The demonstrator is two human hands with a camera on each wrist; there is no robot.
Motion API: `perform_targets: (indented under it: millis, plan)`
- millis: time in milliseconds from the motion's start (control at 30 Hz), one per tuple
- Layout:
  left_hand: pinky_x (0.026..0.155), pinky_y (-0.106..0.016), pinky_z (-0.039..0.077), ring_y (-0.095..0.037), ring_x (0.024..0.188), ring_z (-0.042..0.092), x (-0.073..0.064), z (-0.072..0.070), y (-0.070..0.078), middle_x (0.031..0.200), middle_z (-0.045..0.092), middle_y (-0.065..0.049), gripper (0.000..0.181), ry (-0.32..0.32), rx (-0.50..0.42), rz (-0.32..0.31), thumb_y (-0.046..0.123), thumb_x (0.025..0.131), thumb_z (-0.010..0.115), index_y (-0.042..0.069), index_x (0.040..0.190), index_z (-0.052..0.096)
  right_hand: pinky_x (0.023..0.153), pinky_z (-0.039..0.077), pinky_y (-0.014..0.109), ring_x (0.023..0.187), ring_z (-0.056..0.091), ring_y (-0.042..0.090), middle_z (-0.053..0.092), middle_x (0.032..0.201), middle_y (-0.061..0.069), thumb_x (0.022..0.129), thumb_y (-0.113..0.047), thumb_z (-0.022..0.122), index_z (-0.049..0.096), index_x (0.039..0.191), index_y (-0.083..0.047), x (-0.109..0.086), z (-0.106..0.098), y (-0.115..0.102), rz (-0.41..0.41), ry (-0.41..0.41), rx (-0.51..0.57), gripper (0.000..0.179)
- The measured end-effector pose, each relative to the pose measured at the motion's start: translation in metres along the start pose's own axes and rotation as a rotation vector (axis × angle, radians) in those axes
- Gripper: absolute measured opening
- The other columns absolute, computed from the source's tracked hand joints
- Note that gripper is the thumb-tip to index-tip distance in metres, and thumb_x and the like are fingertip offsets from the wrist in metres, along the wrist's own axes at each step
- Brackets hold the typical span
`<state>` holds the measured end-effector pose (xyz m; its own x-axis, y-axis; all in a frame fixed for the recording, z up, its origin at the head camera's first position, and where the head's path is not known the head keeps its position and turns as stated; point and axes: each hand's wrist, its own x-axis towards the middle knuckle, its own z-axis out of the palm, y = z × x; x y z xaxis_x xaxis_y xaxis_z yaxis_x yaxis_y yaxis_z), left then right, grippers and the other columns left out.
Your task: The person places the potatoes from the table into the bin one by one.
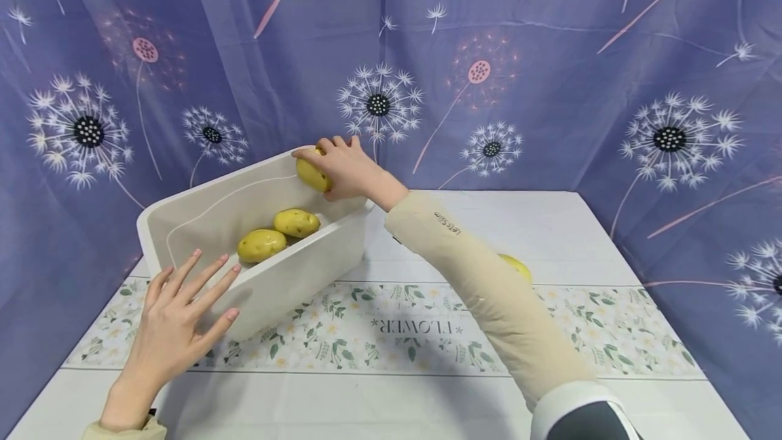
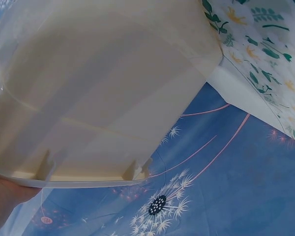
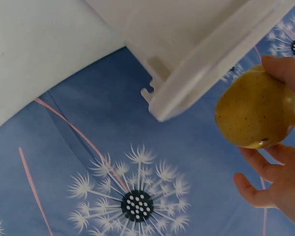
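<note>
Potatoes (image 1: 262, 246) (image 1: 296, 223) (image 1: 311, 175): three. Bin (image 1: 305, 273): one. Partly hidden yellow object (image 1: 516, 266): one.

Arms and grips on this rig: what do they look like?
Left grip and right grip: bare human hands, no gloves. Right sleeve: beige, dark lettering near the wrist; white band and dark fabric further up. Left sleeve: beige, mostly out of frame.

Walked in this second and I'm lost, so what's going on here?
A person's right hand grips a potato at the far end of a white bin. Two more potatoes lie inside it. The left hand is spread at the bin's near end. A yellow item, partly hidden by the right sleeve, lies on the table.
</note>
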<state>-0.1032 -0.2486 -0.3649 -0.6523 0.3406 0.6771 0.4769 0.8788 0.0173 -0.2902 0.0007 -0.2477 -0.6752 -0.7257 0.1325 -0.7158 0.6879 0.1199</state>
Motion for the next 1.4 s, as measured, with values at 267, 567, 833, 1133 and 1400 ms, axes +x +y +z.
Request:
perform_targets:
  millis: [267, 567, 833, 1133, 1400]
  plan:
    - [0.104, -0.053, 0.02, -0.025, 0.134, 0.029, 0.001, -0.001, 0.0, 0.132, 0.05, -0.004, 0.058, 0.006, -0.005, 0.002, 0.06, 0.088, 0.03, 0.023, 0.127, 0.052, 0.09, 0.034, 0.048, 0.115, 0.04, 0.024, 0.039, 0.134, 0.007, 0.081, -0.027, 0.06, 0.023, 0.14, -0.035, 0.012, 0.015, -0.005, -0.014, 0.037, -0.094, 0.071]
    - [0.105, -0.052, 0.019, -0.026, 0.133, 0.03, 0.001, -0.001, 0.0, 0.132, 0.051, -0.004, 0.058, 0.005, -0.006, 0.002, 0.06, 0.088, 0.03, 0.022, 0.126, 0.053, 0.089, 0.034, 0.048, 0.119, 0.038, 0.027, 0.037, 0.139, 0.009, 0.085, -0.027, 0.057, 0.031, 0.138, -0.029, 0.003, 0.013, 0.0, 0.008, 0.082, -0.104, 0.06]
    - [0.105, -0.051, 0.019, -0.027, 0.132, 0.031, 0.001, -0.001, 0.0, 0.132, 0.051, -0.003, 0.057, 0.009, -0.005, 0.003, 0.06, 0.088, 0.03, 0.023, 0.126, 0.052, 0.083, 0.033, 0.044, 0.111, 0.042, 0.027, 0.044, 0.132, 0.008, 0.085, -0.03, 0.058, 0.038, 0.135, -0.026, -0.017, 0.021, 0.018, 0.028, 0.114, -0.019, 0.054]
    - [0.105, -0.051, 0.018, -0.025, 0.134, 0.028, 0.001, -0.001, 0.0, 0.132, 0.051, -0.004, 0.058, -0.004, -0.005, -0.005, 0.06, 0.088, 0.03, 0.023, 0.127, 0.052, 0.084, 0.033, 0.044, 0.108, 0.045, 0.025, 0.049, 0.126, 0.006, 0.088, -0.028, 0.052, 0.045, 0.13, -0.023, -0.054, 0.033, 0.04, 0.038, 0.221, 0.055, 0.042]
    - [0.106, -0.052, 0.018, -0.027, 0.133, 0.03, 0.0, 0.0, 0.0, 0.132, 0.051, -0.004, 0.059, -0.012, -0.004, -0.014, 0.061, 0.088, 0.029, 0.024, 0.127, 0.052, 0.081, 0.032, 0.044, 0.11, 0.045, 0.026, 0.05, 0.125, 0.006, 0.089, -0.028, 0.051, 0.047, 0.128, -0.022, -0.092, 0.045, 0.049, 0.041, 0.244, 0.066, 0.04]
